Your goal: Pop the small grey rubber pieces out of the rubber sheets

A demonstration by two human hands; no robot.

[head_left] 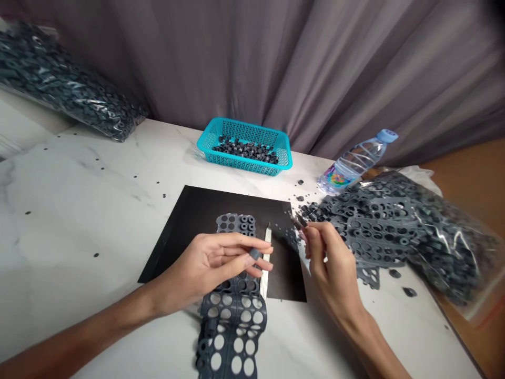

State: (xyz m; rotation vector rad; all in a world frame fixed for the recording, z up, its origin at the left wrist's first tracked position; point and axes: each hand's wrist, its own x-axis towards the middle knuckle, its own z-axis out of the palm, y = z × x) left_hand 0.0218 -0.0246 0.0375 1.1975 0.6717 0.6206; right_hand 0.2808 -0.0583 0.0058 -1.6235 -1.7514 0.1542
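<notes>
Between the thumb and fingers of my left hand [224,258] is a small dark grey rubber cylinder [254,254]. This hand is over a grey rubber sheet with rows of round holes [232,308], some still filled with ring-shaped plugs. My right hand [333,252] pinches what look like dark metal tweezers [300,220], their tips toward the upper left and most of their length hidden by the fingers. A craft knife with a white wrapped handle [265,279] lies on the black mat [197,210], partly behind my left fingertips.
A turquoise basket [244,164] of small dark pieces stands at the back. To the right are loose pieces, punched sheets [374,231], a tilted water bottle [355,163] and a full clear bag [453,247]. Another full bag [79,89] is at back left.
</notes>
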